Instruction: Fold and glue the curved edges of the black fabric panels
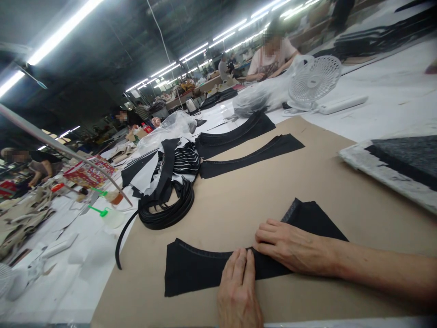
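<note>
A curved piece of black fabric [191,269] lies on brown paper [259,191] near the table's front edge. My left hand [239,289] rests on its lower middle, fingers together and lying flat. My right hand [290,248] lies across the fabric just to the right, fingers stretched flat and pressing it down. Neither hand grips anything.
Two more stacks of curved black pieces [249,157] [235,134] lie farther back. A coil of black strips [167,209] and striped cloth [186,159] sit left of centre. A white fan [312,82] stands at the back; a grey board [403,164] is right. Other people work at distant tables.
</note>
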`<state>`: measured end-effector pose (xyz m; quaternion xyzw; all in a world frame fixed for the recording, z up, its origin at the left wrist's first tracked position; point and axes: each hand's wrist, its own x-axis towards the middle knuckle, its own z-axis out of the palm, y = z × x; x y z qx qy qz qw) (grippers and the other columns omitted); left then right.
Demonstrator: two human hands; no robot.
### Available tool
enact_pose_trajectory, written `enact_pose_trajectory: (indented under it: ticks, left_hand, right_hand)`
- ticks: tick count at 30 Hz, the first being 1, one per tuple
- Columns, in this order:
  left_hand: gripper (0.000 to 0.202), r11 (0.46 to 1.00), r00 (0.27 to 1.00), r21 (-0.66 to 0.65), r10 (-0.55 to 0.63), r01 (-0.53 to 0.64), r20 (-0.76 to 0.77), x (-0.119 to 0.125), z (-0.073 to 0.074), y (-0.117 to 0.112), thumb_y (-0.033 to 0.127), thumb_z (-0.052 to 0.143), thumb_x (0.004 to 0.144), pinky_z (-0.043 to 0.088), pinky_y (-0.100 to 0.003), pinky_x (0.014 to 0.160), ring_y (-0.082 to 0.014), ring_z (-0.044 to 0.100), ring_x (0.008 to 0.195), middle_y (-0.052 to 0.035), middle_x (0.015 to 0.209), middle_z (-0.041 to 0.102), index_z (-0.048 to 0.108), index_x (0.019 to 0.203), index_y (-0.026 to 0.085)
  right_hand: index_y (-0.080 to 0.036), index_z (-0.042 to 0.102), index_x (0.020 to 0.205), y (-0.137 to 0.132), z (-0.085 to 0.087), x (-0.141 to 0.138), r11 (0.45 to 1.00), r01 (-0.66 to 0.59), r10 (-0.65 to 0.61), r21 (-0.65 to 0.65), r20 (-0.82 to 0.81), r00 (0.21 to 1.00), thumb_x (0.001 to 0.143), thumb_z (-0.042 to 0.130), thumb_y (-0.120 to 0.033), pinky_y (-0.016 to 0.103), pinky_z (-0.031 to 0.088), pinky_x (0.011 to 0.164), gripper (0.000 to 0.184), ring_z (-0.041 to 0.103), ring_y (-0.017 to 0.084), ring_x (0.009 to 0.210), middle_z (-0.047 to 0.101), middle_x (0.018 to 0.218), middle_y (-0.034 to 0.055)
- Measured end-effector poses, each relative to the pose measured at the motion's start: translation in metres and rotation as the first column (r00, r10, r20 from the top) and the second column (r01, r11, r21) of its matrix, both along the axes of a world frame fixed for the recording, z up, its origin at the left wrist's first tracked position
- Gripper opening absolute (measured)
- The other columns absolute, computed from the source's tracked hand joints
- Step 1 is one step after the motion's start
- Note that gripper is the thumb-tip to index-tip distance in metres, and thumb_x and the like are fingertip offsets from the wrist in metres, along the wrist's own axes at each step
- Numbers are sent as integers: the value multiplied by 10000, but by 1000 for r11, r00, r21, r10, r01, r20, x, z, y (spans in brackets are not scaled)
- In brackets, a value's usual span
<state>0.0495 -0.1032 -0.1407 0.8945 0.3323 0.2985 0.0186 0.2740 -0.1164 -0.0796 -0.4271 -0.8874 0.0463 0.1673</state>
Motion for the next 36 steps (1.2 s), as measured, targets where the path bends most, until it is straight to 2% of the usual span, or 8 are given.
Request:
enact_pose_trajectory:
  ticks: [6,9,14,21,27,32,36]
  left_hand:
    - [643,1000,1000,-5,13,-13,1,4,3,-3,10,382,789,452,-440,1067,-235,561,1227,-84,1292,639,498,1397,184]
    - [654,1000,1000,-6,8,-8,10,5,5,-3,5,384,787,430,-439,1086,-226,559,1228,-75,1297,637,485,1404,194]
    - [593,998,999,-48,38,-40,-25,9,9,-2,19,377,813,407,-443,1092,-235,564,1199,-77,1279,641,526,1365,176]
    - [565,991,994,-109,72,-80,-79,16,15,-6,31,431,803,403,-501,1071,-266,579,1163,-78,1246,654,569,1325,198]
    - [608,998,996,-29,58,-60,-74,8,12,-12,-9,394,821,407,-459,1089,-227,528,1277,-48,1365,595,508,1374,218]
    - [557,998,998,-35,49,-50,-40,6,17,-6,23,348,897,446,-468,1056,-211,578,1225,-93,1317,626,391,1437,153]
    - [520,998,997,17,69,-69,-20,11,13,-10,20,355,918,458,-448,1051,-208,595,1206,-108,1290,643,391,1428,113]
  right_hand:
    - [-169,616,962,-1,0,1,1000,-4,4,18,-7,1000,969,418,-106,352,356,737,208,478,186,784,597,887,51]
    - [-170,613,983,-2,1,1,1000,-18,18,22,17,1000,969,413,-111,362,356,739,209,480,189,785,597,886,49]
    - [-156,602,1042,-2,3,2,999,-42,39,33,88,995,961,419,-113,381,350,775,205,490,200,797,601,899,55]
    - [-155,597,1046,-3,4,2,999,-33,29,41,90,996,966,411,-117,398,341,808,206,499,207,812,603,915,57]
    - [-180,583,918,-2,6,3,1000,-15,15,-11,49,999,957,400,-110,381,330,814,200,496,193,802,599,896,45]
    - [-168,565,1146,1,7,0,1000,-8,9,-12,38,999,919,428,-95,388,326,827,276,506,196,807,596,905,42]
    - [-170,589,1060,0,6,-1,1000,-21,21,10,52,998,914,435,-84,398,326,850,229,511,193,809,587,887,36]
